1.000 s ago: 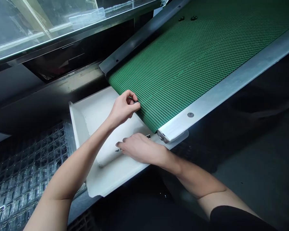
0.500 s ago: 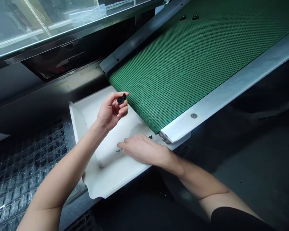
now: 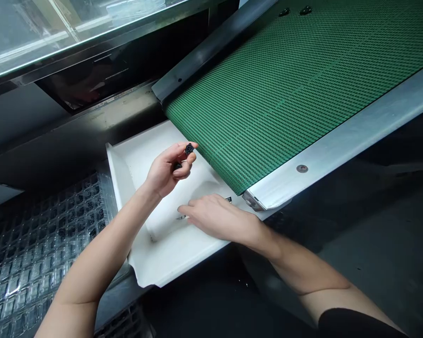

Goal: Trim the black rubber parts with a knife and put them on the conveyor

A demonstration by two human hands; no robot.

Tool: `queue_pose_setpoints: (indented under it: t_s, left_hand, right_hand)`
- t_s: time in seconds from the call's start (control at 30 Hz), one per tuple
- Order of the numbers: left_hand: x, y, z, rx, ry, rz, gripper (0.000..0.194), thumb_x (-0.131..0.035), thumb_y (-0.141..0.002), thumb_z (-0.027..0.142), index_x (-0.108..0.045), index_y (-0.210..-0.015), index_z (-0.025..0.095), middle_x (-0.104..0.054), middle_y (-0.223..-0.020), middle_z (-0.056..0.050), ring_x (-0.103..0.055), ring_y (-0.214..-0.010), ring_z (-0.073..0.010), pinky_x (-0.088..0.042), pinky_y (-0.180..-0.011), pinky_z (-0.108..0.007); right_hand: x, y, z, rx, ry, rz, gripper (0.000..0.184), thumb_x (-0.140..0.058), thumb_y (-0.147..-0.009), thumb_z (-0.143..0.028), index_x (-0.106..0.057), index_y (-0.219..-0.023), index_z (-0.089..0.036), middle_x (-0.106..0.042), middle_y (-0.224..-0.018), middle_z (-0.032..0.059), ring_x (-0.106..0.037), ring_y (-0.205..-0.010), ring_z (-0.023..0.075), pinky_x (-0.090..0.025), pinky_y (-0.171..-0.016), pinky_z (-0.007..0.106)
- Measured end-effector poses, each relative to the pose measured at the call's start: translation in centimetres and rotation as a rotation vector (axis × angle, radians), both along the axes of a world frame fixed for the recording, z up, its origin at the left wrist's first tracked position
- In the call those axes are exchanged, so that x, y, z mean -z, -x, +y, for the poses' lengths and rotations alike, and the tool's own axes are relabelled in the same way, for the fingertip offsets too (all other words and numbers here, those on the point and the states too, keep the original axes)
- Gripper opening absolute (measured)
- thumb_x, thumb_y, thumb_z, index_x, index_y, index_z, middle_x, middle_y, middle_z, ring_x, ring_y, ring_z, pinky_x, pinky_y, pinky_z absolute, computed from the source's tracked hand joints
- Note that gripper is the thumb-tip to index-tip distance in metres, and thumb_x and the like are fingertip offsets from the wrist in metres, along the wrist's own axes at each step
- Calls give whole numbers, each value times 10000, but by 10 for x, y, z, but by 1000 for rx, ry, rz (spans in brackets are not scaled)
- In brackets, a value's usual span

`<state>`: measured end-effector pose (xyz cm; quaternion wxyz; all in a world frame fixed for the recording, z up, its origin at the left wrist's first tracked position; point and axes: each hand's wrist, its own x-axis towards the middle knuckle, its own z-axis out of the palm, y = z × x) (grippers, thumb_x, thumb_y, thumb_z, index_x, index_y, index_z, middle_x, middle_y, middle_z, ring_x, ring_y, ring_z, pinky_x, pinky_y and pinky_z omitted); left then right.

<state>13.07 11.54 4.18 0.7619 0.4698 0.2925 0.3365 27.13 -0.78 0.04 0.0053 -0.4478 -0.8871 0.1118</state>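
Observation:
My left hand (image 3: 171, 166) is closed above the white tray (image 3: 172, 263). Its thumb and fingertips pinch a small round black plastic part (image 3: 189, 149) with an openwork face. A second black piece (image 3: 177, 166) shows among the curled fingers. Low over the tray, my right hand (image 3: 211, 217) is closed palm down around what looks like a slim knife. Its pointed metallic tip (image 3: 181, 217) shows by the fingertips, and a dark end (image 3: 228, 199) shows behind the knuckles; the middle is hidden by the hand. The two hands are apart.
A green conveyor belt (image 3: 268, 108) with metal side rails (image 3: 324, 155) slopes down to the tray's far edge. Two black pieces (image 3: 294, 11) lie high on the belt. Clear plastic trays (image 3: 49, 253) with pockets, some holding dark parts, are at left below a metal ledge (image 3: 123, 110).
The black part in my left hand has turned and shifted in the fingers, and a second piece now shows below it. The view has shifted slightly; my right hand keeps its pose.

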Motion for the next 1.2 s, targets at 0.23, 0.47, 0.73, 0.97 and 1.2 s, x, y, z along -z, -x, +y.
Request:
queue_pose_setpoints:
  t_s: [0.23,0.47,0.73,0.97,1.2]
  left_hand:
    - [1,5,-3,37,-57,23,282,-760,-949,390,-747,-1112,159,-603,-785,1,-243,-460,-32,-165,-470,-228]
    - [3,7,-1,94,-79,37,305,-758,-955,409,-743,-1120,153,-573,-747,7,-229,-467,-35,-154,-483,-225]
    - [7,11,-1,114,-88,8,276,-728,-989,369,-741,-1133,134,-598,-767,-6,-258,-471,-28,-163,-488,-222]
    - [-8,16,-1,19,-106,17,332,-854,-909,399,-722,-1082,149,-544,-723,36,-243,-473,-16,-132,-467,-199]
    - [-7,67,-13,-195,-141,141,362,-935,-837,342,-619,-900,175,-525,-705,50,-268,-488,-18,-187,-473,-179]
  right_hand:
    - [0,0,-1,-6,4,24,90,-572,-1125,-159,-647,-1090,-196,-696,-845,16,-554,-650,178,-161,-619,357]
    - [1,-1,0,-17,10,10,87,-567,-1135,-175,-651,-1128,-195,-699,-867,21,-557,-649,183,-177,-621,357]
    - [-2,0,2,-9,50,7,74,-585,-1122,-176,-651,-1094,-194,-709,-866,20,-549,-648,186,-162,-604,358]
    - [-3,0,4,-30,10,40,72,-611,-1144,-229,-666,-1132,-183,-739,-929,29,-633,-713,193,-182,-624,353]
    - [-3,1,4,-22,-160,210,144,-676,-1147,-332,-705,-1150,-191,-728,-919,7,-581,-668,152,-201,-586,344]
